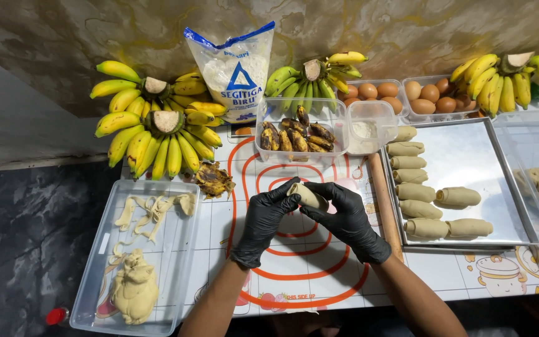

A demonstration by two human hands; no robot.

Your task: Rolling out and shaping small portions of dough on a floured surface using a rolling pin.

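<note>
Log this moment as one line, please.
left hand: grips dough roll | right hand: grips same roll | steel tray: finished rolls | mat: under hands

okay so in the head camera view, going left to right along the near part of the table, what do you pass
Clear tray with dough scraps → left hand → dough roll held in both gloved hands → right hand → wooden rolling pin → metal tray of finished rolls.

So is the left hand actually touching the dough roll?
Touching. The head view shows the left hand with fingertips wrapped onto one end of the dough roll, while the right hand grips the other.
</note>
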